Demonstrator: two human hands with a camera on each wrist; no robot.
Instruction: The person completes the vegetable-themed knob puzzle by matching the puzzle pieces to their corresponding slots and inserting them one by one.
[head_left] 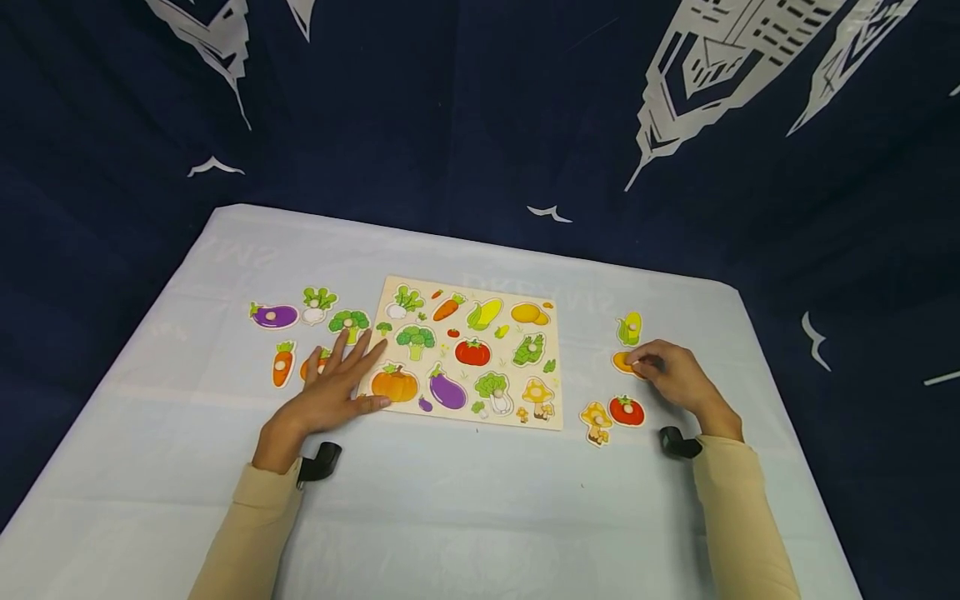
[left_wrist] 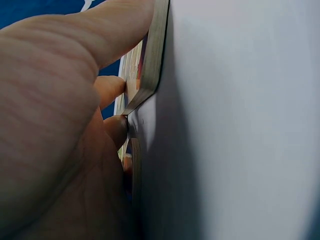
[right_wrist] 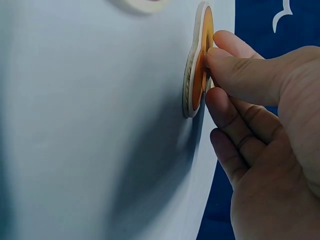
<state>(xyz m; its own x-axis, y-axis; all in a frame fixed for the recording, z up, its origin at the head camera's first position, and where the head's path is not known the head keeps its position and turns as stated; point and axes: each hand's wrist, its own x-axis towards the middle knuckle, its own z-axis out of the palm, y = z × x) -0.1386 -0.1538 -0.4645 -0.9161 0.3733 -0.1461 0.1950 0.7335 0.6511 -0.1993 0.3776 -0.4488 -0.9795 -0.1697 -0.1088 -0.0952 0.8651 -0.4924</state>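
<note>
My right hand [head_left: 675, 379] pinches an orange-yellow, two-lobed potato puzzle piece [right_wrist: 199, 70] between thumb and fingertips. In the right wrist view the piece stands slightly off the tabletop, its shadow beside it. My left hand [head_left: 326, 400] lies with fingers spread at the left edge of the wooden vegetable puzzle board [head_left: 468, 333], thumb and fingertips touching it. Partly under that hand are a pumpkin piece [head_left: 323, 358] and a broccoli piece [head_left: 348, 321]. Near the right hand lie a corn piece [head_left: 630, 329], a tomato piece [head_left: 627, 411] and a mushroom piece [head_left: 597, 422].
Left of the board lie an eggplant piece [head_left: 274, 316], a radish piece [head_left: 317, 306] and a carrot piece [head_left: 282, 365]. A white cloth covers the table [head_left: 465, 517]. Behind hangs a dark blue curtain [head_left: 450, 125] with white prints.
</note>
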